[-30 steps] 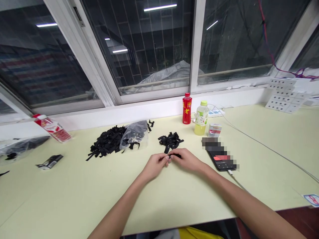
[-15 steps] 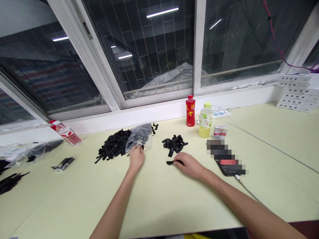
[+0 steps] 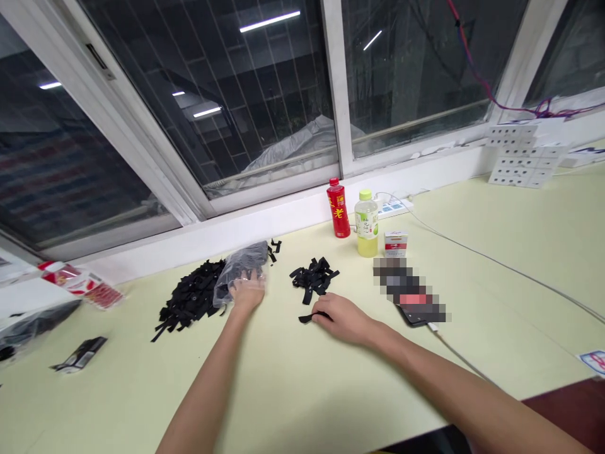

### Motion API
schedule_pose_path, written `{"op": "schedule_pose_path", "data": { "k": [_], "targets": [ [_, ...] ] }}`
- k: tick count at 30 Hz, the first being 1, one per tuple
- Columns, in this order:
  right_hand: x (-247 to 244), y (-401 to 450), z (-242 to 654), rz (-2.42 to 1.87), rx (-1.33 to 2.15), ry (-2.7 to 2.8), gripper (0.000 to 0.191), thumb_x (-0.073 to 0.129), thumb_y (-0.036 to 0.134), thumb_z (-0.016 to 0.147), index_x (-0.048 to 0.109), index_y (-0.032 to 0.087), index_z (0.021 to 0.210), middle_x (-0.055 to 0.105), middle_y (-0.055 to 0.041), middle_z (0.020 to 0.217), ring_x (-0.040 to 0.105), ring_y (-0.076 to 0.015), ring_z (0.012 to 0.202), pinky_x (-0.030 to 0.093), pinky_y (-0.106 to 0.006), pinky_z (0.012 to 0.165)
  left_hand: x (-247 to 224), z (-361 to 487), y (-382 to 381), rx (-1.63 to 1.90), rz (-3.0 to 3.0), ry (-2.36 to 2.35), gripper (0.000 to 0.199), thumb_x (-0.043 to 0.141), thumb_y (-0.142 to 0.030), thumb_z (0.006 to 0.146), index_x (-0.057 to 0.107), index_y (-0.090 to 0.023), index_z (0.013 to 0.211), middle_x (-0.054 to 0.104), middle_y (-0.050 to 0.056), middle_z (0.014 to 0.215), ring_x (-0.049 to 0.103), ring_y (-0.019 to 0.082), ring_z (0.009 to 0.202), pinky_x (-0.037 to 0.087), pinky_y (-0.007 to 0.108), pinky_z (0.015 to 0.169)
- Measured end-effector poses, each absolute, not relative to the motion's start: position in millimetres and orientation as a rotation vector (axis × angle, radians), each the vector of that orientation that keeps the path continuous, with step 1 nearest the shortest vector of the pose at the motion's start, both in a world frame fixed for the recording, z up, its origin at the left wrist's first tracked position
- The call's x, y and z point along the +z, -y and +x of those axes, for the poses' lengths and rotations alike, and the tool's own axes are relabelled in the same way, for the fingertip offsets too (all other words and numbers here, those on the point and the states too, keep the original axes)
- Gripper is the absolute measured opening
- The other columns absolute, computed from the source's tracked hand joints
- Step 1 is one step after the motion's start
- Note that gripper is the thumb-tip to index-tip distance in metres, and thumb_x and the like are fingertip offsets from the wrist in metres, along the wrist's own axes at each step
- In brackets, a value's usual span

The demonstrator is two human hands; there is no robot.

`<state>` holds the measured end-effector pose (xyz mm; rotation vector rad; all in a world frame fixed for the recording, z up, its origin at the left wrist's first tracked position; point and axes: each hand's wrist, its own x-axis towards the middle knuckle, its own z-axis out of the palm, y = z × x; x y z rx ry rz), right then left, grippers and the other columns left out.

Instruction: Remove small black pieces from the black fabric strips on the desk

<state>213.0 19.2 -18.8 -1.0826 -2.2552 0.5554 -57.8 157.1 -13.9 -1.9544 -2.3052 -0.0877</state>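
My left hand reaches into the mouth of a clear plastic bag holding black pieces. Its fingers show through the plastic, spread apart, with nothing seen gripped in them. Left of the bag lies a large heap of short black fabric strips. My right hand rests low over the table, closed on one black strip whose end sticks out to the left. Just beyond that hand is a smaller pile of black strips. A few loose strips lie beyond the bag.
A red bottle and a yellow drink bottle stand near the window wall, beside a small box. A phone with a cable lies right. Leftward are a tipped bottle, a crumpled black packet and another plastic bag.
My left hand has gone from the bag's edge into its mouth, and its fingers have spread. My right hand still holds the strip. The view has turned right.
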Motion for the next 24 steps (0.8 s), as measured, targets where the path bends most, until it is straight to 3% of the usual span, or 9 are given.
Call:
{"op": "schedule_pose_path", "data": {
  "k": [6, 9, 13, 18, 24],
  "targets": [
    [-20, -20, 213, -1.088, 0.527, 2.285, 0.024, 0.048, 0.025, 0.097, 0.071, 0.018, 0.097, 0.071, -0.0078, 0.092, 0.06, -0.0206, 0.088, 0.043, -0.031, 0.076, -15, -61, -155, -0.267, -2.013, 2.129, 0.043, 0.035, -0.042, 0.096, 0.057, -0.015, 0.122, 0.06, 0.02, 0.123, 0.06, 0.031, 0.11, 0.045, 0.041, 0.091],
    [-21, -21, 212, -1.087, 0.522, 2.285, 0.025, 0.047, 0.025, 0.098, 0.071, 0.019, 0.097, 0.071, -0.0077, 0.092, 0.06, -0.0205, 0.089, 0.043, -0.03, 0.077, -6, -54, -152, -0.113, -2.008, 2.244, 0.042, 0.034, -0.041, 0.097, 0.056, -0.016, 0.122, 0.065, 0.02, 0.114, 0.066, 0.032, 0.1, 0.048, 0.04, 0.082],
    [-21, -20, 212, -1.079, 0.524, 2.286, 0.024, 0.047, 0.024, 0.098, 0.071, 0.018, 0.096, 0.071, -0.0075, 0.092, 0.06, -0.0205, 0.088, 0.043, -0.031, 0.076, 5, -45, -149, 0.037, -1.994, 2.248, 0.044, 0.03, -0.039, 0.098, 0.059, -0.013, 0.12, 0.07, 0.022, 0.102, 0.069, 0.035, 0.096, 0.05, 0.042, 0.079],
    [-19, -19, 213, -1.086, 0.515, 2.289, 0.024, 0.047, 0.024, 0.097, 0.07, 0.018, 0.093, 0.07, -0.0075, 0.088, 0.059, -0.0204, 0.085, 0.042, -0.031, 0.074, 6, -49, -124, -0.035, -1.987, 2.166, 0.047, 0.027, -0.036, 0.1, 0.064, -0.012, 0.115, 0.071, 0.023, 0.101, 0.07, 0.034, 0.093, 0.051, 0.04, 0.076],
    [-18, -18, 212, -1.071, 0.51, 2.292, 0.023, 0.048, 0.022, 0.097, 0.07, 0.018, 0.092, 0.071, -0.008, 0.089, 0.06, -0.0205, 0.085, 0.041, -0.031, 0.074, 6, -35, -72, -0.056, -2.062, 1.964, 0.046, 0.027, -0.038, 0.1, 0.067, -0.014, 0.098, 0.073, 0.018, 0.091, 0.07, 0.029, 0.077, 0.045, 0.033, 0.065]
  ]
}}
